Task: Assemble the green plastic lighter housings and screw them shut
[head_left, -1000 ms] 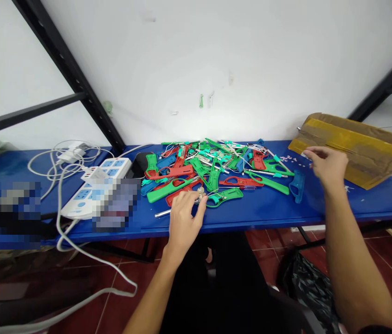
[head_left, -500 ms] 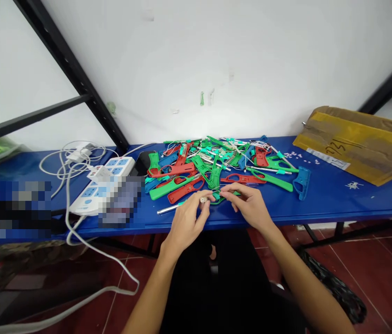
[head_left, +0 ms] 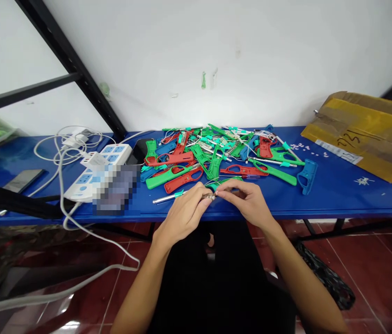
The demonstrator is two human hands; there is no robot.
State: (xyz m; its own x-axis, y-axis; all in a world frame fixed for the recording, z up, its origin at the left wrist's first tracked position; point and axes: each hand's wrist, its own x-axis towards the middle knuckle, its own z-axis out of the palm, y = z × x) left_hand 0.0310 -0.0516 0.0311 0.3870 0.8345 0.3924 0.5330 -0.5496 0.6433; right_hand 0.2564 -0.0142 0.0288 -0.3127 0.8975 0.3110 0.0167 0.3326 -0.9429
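My left hand and my right hand meet at the front edge of the blue table. Both pinch a small metal piece between their fingertips. A green plastic handle part lies just behind the fingers. Beyond it spreads a pile of green, red and blue plastic handle parts mixed with thin metal rods. One metal rod with a teal end lies on the table to the left of my left hand.
A white and blue power strip with white cables sits at the left. A dark phone lies farther left. A flattened cardboard box rests at the right, small white bits beside it. A blue handle part lies apart.
My right hand came back from the cardboard box and the small white bits to meet my left hand. Both hands now pinch the small piece nearer the table's front edge.
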